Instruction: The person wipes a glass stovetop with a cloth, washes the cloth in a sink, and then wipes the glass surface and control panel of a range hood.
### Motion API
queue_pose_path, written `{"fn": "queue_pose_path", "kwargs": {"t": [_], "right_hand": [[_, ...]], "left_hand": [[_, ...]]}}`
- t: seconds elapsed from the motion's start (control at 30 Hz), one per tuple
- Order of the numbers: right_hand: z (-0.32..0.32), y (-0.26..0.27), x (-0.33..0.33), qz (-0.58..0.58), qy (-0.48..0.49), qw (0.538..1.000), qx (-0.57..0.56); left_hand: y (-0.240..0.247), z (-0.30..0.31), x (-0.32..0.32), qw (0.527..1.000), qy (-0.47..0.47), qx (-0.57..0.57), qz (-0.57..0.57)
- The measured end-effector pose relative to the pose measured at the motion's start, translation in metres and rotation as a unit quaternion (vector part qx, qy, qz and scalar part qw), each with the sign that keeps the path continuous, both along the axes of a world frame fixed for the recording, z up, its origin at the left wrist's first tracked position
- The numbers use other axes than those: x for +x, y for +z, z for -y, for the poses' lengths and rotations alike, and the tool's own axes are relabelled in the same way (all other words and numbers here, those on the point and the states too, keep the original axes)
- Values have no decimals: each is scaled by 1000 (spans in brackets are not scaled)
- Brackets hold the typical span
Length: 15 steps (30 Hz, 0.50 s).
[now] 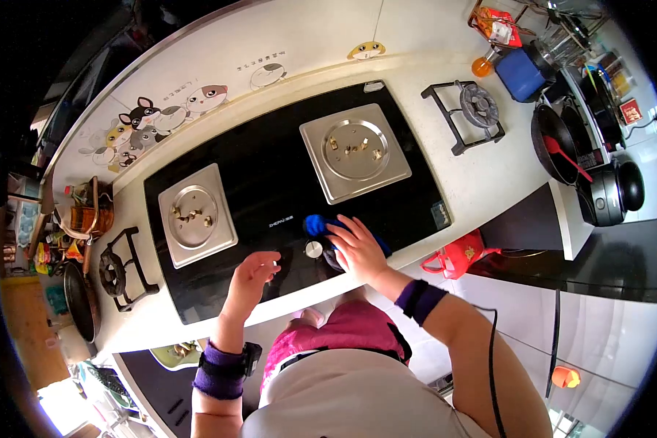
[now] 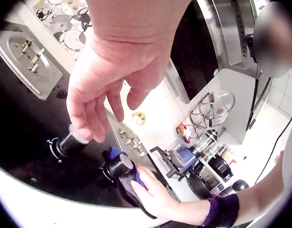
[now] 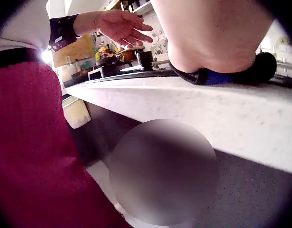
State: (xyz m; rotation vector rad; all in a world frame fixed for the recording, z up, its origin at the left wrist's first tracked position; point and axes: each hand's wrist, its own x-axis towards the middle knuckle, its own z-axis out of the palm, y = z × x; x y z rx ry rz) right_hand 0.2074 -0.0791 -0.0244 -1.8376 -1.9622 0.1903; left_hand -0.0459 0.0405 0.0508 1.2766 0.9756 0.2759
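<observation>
My right hand (image 1: 358,252) holds a blue and black cloth (image 1: 315,225) at the front of the black glass cooktop (image 1: 263,182). The cloth bunches beside a round control knob (image 1: 313,250) with a pale top. In the left wrist view the cloth (image 2: 116,153) shows between the right thumb and fingers, against that knob (image 2: 119,166). My left hand (image 1: 252,277) hovers over the cooktop's front, its fingers loosely bent and holding nothing. Its fingertips overlap a second knob (image 2: 72,142) in the left wrist view. The right fingers are hidden in the right wrist view.
Two steel burner plates (image 1: 317,164) (image 1: 226,237) with small brass burner parts are set into the cooktop. Black pan supports (image 1: 452,135) (image 1: 153,288) stand on the white counter at either side. A red kettle-like thing (image 1: 460,255) is below the counter's front edge, at right.
</observation>
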Motion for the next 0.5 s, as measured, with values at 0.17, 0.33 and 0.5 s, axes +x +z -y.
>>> {"fn": "queue_pose_path", "kwargs": {"t": [0.17, 0.33, 0.5], "right_hand": [[39, -13, -64, 11, -138, 989, 49], [53, -26, -134, -15, -157, 983, 95], [40, -14, -155, -49, -68, 991, 101]], "left_hand": [[-5, 8, -43, 999, -31, -8, 10], [-8, 13, -69, 998, -52, -9, 23], [-3, 13, -87, 998, -67, 7, 15]]}}
